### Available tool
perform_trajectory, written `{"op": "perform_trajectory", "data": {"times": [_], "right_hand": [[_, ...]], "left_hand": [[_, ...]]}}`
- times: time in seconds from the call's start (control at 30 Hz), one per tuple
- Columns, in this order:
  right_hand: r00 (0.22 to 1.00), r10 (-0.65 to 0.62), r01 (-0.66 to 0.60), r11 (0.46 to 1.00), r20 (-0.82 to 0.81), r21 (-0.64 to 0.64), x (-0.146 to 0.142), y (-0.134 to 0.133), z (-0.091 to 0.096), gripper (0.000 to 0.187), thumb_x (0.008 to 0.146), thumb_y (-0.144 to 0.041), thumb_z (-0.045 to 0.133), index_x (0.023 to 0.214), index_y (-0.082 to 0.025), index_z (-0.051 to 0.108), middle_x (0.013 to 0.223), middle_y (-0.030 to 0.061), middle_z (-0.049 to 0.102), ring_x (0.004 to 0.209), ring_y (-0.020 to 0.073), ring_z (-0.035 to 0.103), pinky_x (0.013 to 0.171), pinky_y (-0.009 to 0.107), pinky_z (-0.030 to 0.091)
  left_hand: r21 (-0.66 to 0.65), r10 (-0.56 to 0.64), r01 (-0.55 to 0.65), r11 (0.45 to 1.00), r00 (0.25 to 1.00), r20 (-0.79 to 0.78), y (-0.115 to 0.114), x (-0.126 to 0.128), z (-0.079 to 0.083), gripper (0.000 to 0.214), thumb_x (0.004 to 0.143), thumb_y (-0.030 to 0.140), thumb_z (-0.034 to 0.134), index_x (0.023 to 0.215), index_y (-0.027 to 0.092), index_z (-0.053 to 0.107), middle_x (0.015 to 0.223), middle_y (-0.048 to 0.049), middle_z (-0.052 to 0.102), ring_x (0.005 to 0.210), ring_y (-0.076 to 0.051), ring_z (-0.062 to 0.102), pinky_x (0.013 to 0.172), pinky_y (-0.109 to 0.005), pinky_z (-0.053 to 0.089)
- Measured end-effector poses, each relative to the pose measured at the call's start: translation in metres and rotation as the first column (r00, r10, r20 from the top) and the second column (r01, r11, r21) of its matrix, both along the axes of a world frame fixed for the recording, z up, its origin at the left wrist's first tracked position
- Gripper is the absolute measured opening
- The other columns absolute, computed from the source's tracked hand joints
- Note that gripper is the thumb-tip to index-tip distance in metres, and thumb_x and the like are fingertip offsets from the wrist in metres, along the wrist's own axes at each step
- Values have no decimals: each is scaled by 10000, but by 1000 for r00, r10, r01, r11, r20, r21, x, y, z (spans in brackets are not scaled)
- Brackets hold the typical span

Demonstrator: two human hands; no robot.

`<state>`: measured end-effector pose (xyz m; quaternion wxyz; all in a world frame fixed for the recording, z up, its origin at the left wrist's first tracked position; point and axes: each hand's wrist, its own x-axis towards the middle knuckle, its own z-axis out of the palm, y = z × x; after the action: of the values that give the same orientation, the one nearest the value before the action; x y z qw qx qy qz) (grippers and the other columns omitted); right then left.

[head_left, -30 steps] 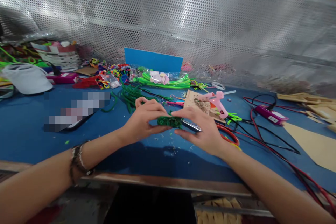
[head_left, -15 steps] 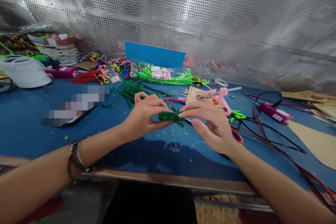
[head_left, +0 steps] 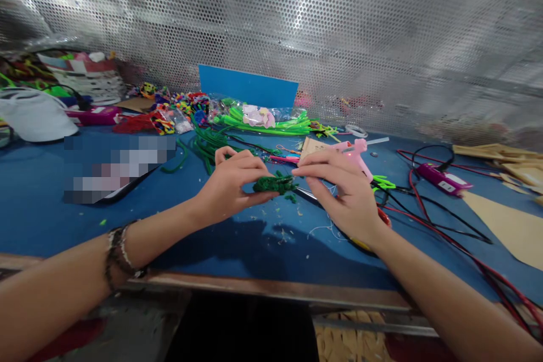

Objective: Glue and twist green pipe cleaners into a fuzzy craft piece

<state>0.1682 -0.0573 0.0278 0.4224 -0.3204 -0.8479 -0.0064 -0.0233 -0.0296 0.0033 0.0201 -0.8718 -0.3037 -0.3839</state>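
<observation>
A bundle of dark green pipe cleaners [head_left: 271, 184], twisted into a small fuzzy piece, is pinched between the thumb and fingers of my left hand [head_left: 233, 184] above the blue table. Just to the right, my right hand [head_left: 339, 189] hovers with its thumb and fingers a little apart, fingertips close to the piece's right end. No object shows between those fingers. Scissors lie under my right hand, their metal blades [head_left: 307, 194] pointing left; the hand partly covers the handles. Behind my left hand spreads a bunch of loose dark green pipe cleaners [head_left: 207, 144].
A pink glue gun [head_left: 360, 155] stands behind my right hand. Purple power strips [head_left: 443, 179] and cables lie right. Left are a blurred-out phone-like object [head_left: 123, 172] and a white cap [head_left: 38, 116]. Bagged bright green pipe cleaners [head_left: 271, 123] lie before a blue board [head_left: 248, 86].
My right fingers have drawn slightly away from the green piece, showing more of its right end and the scissor blades. My left hand keeps its hold. The view has shifted slightly.
</observation>
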Motion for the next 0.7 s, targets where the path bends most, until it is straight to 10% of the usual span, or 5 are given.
{"op": "perform_trajectory", "data": {"times": [0.7], "right_hand": [[999, 24, -27, 989, -22, -147, 0, 1, -5, 271, 790, -125, 416, 957, -241, 595, 873, 17, 617, 815, 128, 559, 752, 308, 442]], "left_hand": [[-16, 35, -35, 999, 999, -18, -1, -1, 2, 194, 752, 393, 519, 747, 231, 626, 713, 23, 622, 680, -124, 493, 693, -323, 219]]}}
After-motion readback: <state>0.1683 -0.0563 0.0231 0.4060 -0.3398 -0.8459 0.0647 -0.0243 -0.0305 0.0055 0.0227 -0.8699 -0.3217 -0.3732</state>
